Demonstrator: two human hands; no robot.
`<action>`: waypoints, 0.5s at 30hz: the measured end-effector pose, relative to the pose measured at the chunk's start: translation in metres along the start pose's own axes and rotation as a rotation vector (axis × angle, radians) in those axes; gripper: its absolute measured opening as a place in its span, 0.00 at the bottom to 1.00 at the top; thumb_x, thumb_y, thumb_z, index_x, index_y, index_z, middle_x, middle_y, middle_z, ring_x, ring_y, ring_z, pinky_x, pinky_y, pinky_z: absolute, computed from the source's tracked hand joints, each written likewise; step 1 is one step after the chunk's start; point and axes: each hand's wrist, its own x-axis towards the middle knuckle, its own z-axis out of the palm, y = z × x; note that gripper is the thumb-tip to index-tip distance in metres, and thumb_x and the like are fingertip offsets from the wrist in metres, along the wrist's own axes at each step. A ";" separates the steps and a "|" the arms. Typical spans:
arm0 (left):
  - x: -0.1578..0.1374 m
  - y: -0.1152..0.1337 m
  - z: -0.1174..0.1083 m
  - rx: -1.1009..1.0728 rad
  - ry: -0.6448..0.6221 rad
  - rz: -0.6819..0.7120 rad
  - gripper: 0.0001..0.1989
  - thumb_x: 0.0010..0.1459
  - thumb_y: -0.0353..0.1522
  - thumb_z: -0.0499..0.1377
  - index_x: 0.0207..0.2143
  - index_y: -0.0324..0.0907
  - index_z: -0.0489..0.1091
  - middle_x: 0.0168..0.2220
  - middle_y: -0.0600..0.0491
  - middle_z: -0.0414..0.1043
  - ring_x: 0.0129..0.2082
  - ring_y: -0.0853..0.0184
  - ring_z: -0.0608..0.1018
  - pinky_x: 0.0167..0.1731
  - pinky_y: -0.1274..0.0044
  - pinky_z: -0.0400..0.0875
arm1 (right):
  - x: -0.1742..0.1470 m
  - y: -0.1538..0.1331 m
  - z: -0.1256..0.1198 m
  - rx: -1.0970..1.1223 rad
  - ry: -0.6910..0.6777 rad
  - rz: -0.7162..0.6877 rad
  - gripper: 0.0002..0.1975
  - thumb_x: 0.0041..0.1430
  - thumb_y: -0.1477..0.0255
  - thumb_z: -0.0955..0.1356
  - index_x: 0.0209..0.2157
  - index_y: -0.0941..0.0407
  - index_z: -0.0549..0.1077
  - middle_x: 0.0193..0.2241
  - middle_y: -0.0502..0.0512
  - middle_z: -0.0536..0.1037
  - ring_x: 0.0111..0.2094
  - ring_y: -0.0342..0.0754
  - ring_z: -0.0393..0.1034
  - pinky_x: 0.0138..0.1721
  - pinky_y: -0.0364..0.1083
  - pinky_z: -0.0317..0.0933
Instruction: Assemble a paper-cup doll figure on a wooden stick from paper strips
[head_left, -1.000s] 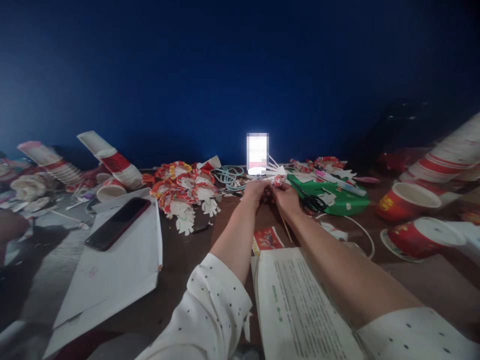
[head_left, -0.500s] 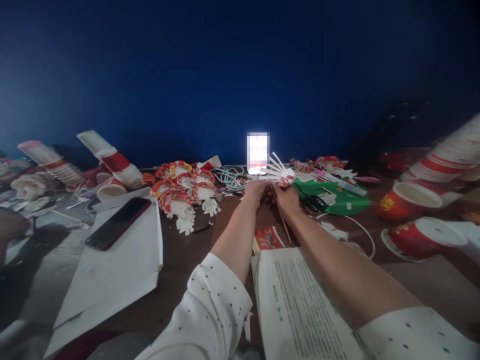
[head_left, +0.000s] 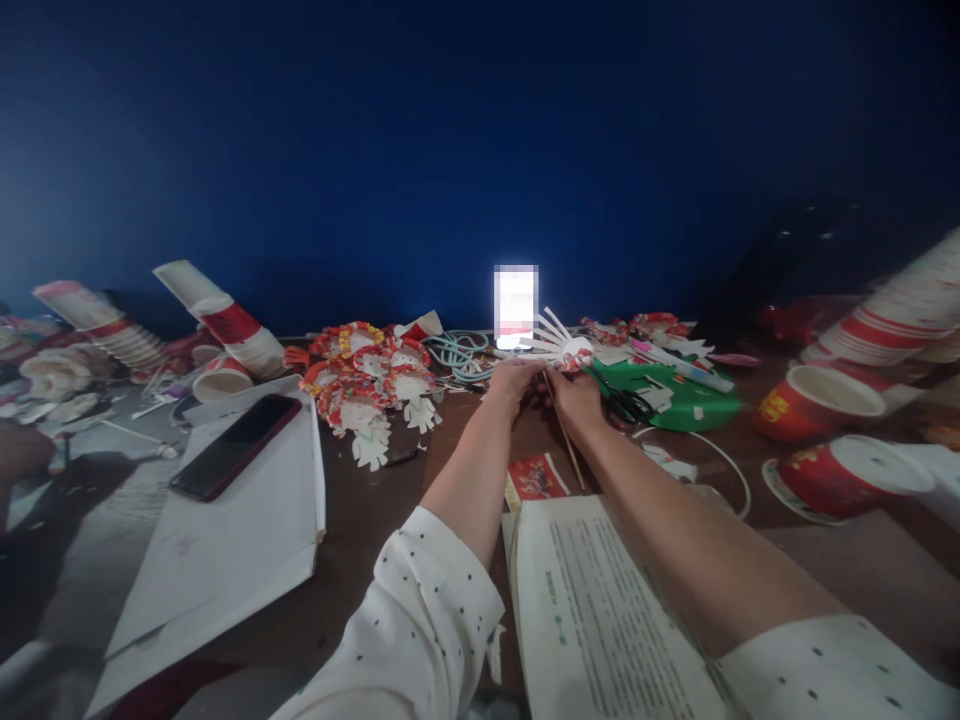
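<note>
A paper cup cut into white strips (head_left: 555,342), with a red-and-white part at its right end, is held up in front of me. My left hand (head_left: 516,385) is closed at the lower left edge of it; its fingertips are mostly hidden. Close beside it, my right hand (head_left: 574,398) is closed under the red-and-white part. A thin wooden stick (head_left: 573,452) slants down from between the hands toward the book, its upper end hidden by the fingers. Black-handled scissors (head_left: 628,402) lie just right of my right hand.
An open book (head_left: 600,610) and a red card (head_left: 537,478) lie below my hands. On the left are a phone (head_left: 236,447), cut-cup crafts (head_left: 371,375) and stacked cups (head_left: 232,325). A green sheet (head_left: 697,400) and red cups (head_left: 817,405) stand right. A lit screen (head_left: 516,300) is behind.
The cut paper cup has turned slightly, showing more white at its right end. The stick's lower end has shifted a little to the right. Both hands stay almost in place.
</note>
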 end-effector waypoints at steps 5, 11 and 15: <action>-0.003 0.004 0.001 0.048 0.001 -0.003 0.12 0.56 0.28 0.62 0.21 0.40 0.68 0.14 0.58 0.63 0.15 0.75 0.67 0.17 0.84 0.56 | 0.004 0.006 -0.001 -0.015 0.006 -0.005 0.12 0.50 0.59 0.70 0.25 0.53 0.74 0.21 0.55 0.78 0.18 0.49 0.68 0.19 0.47 0.62; -0.003 0.003 0.001 0.076 -0.004 0.008 0.11 0.55 0.27 0.62 0.20 0.40 0.69 0.16 0.56 0.64 0.16 0.74 0.68 0.20 0.82 0.60 | -0.001 0.001 -0.002 0.033 -0.012 0.020 0.13 0.48 0.58 0.71 0.26 0.53 0.74 0.21 0.55 0.78 0.18 0.49 0.68 0.18 0.47 0.62; -0.003 0.005 0.000 0.072 0.017 -0.004 0.09 0.54 0.28 0.63 0.21 0.40 0.71 0.15 0.55 0.65 0.15 0.73 0.67 0.19 0.81 0.61 | -0.004 -0.003 -0.002 0.082 -0.055 0.006 0.16 0.46 0.56 0.72 0.29 0.54 0.75 0.20 0.54 0.77 0.20 0.50 0.69 0.20 0.47 0.62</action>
